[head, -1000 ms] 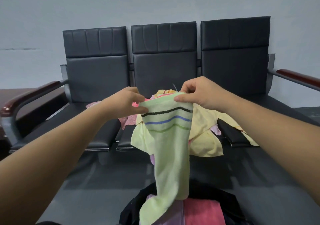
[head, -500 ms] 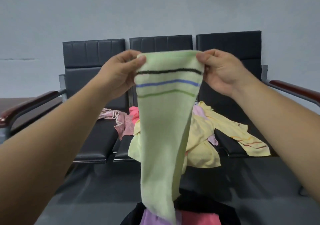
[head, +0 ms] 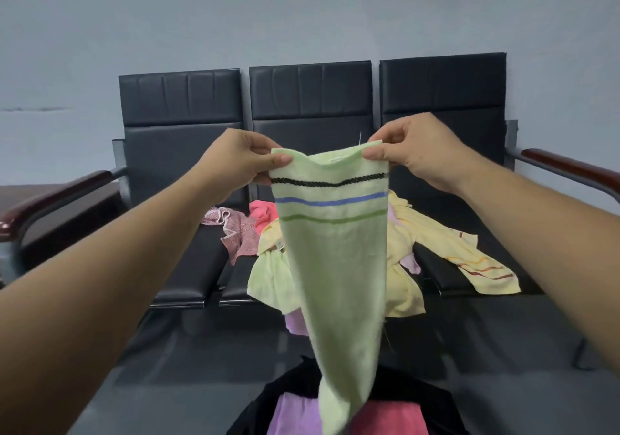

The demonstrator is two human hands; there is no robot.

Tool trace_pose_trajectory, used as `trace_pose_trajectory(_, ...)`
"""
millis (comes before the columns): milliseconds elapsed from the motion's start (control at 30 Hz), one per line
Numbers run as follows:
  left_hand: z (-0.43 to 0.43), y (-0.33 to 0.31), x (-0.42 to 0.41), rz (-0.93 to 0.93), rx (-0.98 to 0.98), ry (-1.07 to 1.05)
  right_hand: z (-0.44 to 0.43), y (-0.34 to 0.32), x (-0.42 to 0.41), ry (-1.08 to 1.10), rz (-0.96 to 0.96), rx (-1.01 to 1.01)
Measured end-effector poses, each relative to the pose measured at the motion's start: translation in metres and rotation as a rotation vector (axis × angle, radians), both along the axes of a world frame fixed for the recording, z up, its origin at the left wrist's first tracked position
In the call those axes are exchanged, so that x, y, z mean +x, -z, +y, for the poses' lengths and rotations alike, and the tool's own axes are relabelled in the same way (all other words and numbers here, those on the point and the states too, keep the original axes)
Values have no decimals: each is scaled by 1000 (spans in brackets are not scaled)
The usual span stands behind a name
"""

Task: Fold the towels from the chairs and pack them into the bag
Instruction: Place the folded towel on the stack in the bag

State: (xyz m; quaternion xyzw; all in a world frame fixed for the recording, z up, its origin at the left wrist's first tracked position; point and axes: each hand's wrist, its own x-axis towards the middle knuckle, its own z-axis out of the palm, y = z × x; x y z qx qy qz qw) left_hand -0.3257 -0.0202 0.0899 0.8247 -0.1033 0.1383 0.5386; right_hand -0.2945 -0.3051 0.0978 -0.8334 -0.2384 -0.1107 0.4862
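Right now I have the green towel (head: 335, 267) by its two top corners. My left hand (head: 241, 163) pinches one corner between thumb and forefinger, and my right hand (head: 416, 153) pinches the other the same way. Both hands are level and equally close to the cloth, and the top hem sags a little between them.

From the grip the towel hangs straight down, long axis vertical, narrowing to a tail. That tail ends over the open mouth of the black bag (head: 268, 397), which sits below the grip and toward me. I cannot tell whether the tail touches the purple towel (head: 295, 414) or the pink towel (head: 392, 418) inside.

Beyond the hanging cloth, on the chairs (head: 181, 99), lies a loose pile (head: 402, 287) of yellow and pale towels. A mauve towel (head: 240, 233) lies left of it and a striped yellow towel (head: 476, 263) right.

Nothing stands between my hands. I judge the fold needs the tail lifted clear of the bag first, or it may drag on what is packed.
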Motion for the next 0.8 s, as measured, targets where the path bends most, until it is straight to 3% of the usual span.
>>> trace_pose_trajectory(200, -15, 6, 0, -5, -99, 29, 16, 23, -2, -320, 285, 431)
trace_pose_trajectory(300, -28, 7, 0, -18, -11, 62, 31, 37, -10, -443, 397, 309)
trace_pose_trajectory(400, -31, 13, 3, -10, 38, 61, 42, 44, -13, -384, 359, 220)
trace_pose_trajectory(500, -30, 24, 6, -15, -180, 71, 45, 42, -11, -355, 364, 433)
trace_pose_trajectory(600, -31, 44, 6, 195, -432, 323, 44, 35, -6, -386, 412, 694)
trace_pose_trajectory(700, -33, 78, 3, 410, -194, 473, 40, 29, 0, -398, 450, 807)
trace_pose_trajectory(800, -37, 103, -2, 473, 49, 450, 34, 35, 12, -289, 483, 835)
